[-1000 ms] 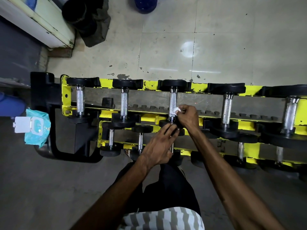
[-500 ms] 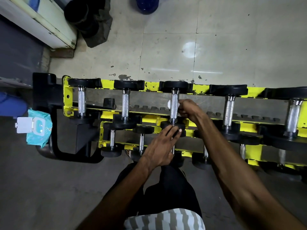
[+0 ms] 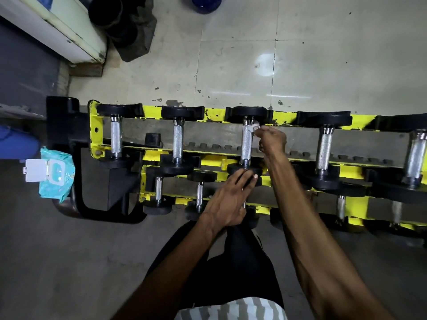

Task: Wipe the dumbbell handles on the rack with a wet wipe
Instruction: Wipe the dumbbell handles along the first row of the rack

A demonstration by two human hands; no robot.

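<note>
Pinched between fingers of right hand (image 3: 271,140): small white wet wipe (image 3: 253,130), pressed on far end of knurled silver dumbbell handle (image 3: 246,143), third along top tier of yellow-and-black steel rack (image 3: 212,116), at 12 o'clock. Just below at 6 o'clock, left hand (image 3: 227,203), fingers closed loosely over near black rubber head (image 3: 233,169) of same dumbbell. Well apart at 9 o'clock, teal wipes packet (image 3: 57,181), white lid flipped open, lying on black rack foot (image 3: 69,211).

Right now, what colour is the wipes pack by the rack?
Teal wipes pack with a white flip lid, head view.
</note>
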